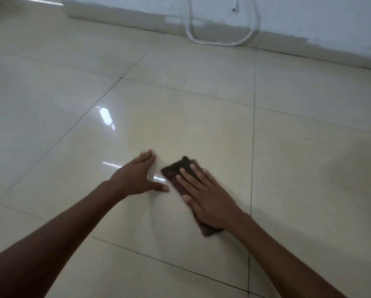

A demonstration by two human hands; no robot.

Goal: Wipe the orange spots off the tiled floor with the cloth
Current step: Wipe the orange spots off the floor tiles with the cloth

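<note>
A bare indoor room: glossy beige tiled floor (180, 117), white wall (309, 16).

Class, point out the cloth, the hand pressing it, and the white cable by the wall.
cloth (181, 165), head view, dark far end.
right hand (210, 201), head view, back of hand.
white cable (212, 42), head view, bottom of loop.

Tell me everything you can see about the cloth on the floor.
The cloth is dark, nearly black with a maroon tinge, and looks like soft folded fabric. It lies flat on a glossy beige floor tile, slightly motion-blurred. The right hand presses on it with straight fingers, covering its middle; both ends stick out.
</note>
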